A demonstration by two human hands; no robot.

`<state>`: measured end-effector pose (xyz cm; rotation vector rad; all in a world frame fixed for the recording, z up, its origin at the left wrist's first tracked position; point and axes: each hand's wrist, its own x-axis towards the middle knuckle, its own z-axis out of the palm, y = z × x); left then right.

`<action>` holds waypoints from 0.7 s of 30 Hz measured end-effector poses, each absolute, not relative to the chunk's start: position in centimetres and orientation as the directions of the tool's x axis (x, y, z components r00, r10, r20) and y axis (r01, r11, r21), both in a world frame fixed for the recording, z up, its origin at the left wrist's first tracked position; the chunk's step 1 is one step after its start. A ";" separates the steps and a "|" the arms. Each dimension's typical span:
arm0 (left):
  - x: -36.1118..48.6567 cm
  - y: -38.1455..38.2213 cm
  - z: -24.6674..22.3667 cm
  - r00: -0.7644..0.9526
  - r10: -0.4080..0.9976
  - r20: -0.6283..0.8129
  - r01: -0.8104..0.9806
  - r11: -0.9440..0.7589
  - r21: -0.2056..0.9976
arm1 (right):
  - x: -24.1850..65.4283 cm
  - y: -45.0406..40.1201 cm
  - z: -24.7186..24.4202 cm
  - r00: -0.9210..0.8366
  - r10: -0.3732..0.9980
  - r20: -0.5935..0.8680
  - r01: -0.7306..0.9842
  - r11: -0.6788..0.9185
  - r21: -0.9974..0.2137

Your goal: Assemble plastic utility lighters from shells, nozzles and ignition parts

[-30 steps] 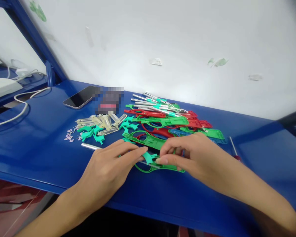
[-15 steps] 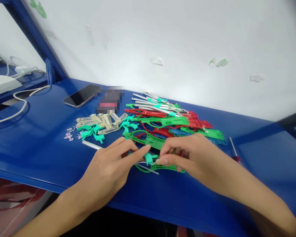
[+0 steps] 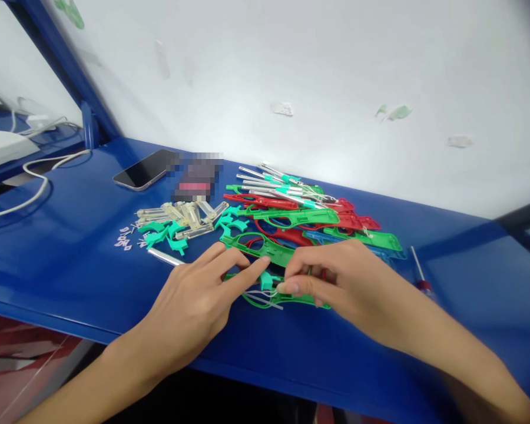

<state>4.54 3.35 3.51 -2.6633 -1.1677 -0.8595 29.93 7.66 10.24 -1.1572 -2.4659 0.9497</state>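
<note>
My left hand (image 3: 203,291) is closed over a metal lighter tube (image 3: 164,257), whose end sticks out past the knuckles. Its index finger stretches over a teal trigger (image 3: 266,281). Thumb and index finger of my right hand (image 3: 324,274) pinch a thin white wire (image 3: 265,292) just right of the trigger. A small dark part beside these fingertips is mostly covered. Underneath lies a green lighter shell half (image 3: 309,299), and another green shell half (image 3: 276,252) rests just beyond the fingers.
Behind my hands are piled red, green and blue shell halves with metal tubes (image 3: 271,184). To the left lie clear fuel tanks (image 3: 194,217), teal triggers (image 3: 159,234), small pink pieces (image 3: 123,240) and a phone (image 3: 145,171). A screwdriver (image 3: 417,265) lies right.
My right fingertips have shifted slightly left, and the white wire now loops more visibly below the trigger. The trigger has turned a little. My left hand stays nearly still.
</note>
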 end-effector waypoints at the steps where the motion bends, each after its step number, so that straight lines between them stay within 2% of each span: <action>1: 4.6 3.4 3.5 0.548 0.636 0.543 0.709 -0.698 0.102 | 29.9 7.7 10.2 -0.650 0.758 -0.044 0.594 0.471 -0.652; 11: 4.6 3.5 3.7 0.578 0.605 0.548 0.728 -0.686 -0.010 | 29.7 7.5 10.2 -0.672 0.741 0.002 0.571 0.520 -0.635; 21: 4.7 3.5 3.6 0.537 0.597 0.597 0.738 -0.675 0.011 | 29.8 7.4 10.3 -0.583 0.812 -0.023 0.598 0.409 -0.689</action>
